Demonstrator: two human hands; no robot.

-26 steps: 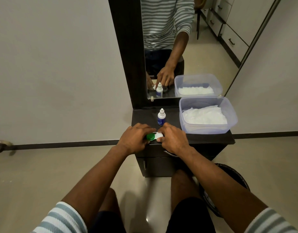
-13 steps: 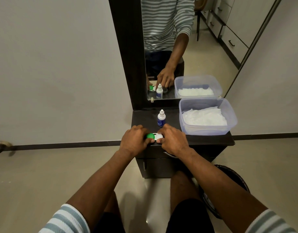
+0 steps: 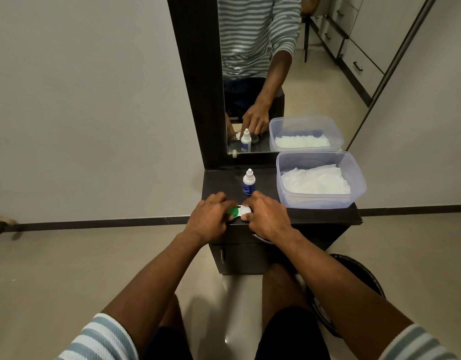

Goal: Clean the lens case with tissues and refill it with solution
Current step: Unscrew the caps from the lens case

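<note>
lens case [image 3: 241, 211] between both hands' fingers [image 3: 246, 217], seemingly gripped

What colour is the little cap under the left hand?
Green. The cap on the white lens case shows best in the head view.

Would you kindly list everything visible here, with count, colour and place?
lens case: one, white with a green cap, front edge of the dresser top, between both hands
solution bottle: one, white and blue, upright behind the case
tub of tissues: one, clear, white tissues inside, right side of the top
dresser: one, dark, against the wall
mirror: one, dark frame, above the top
bin: one, black, on the floor at right
left hand: grips the green cap
right hand: holds the white end
</note>
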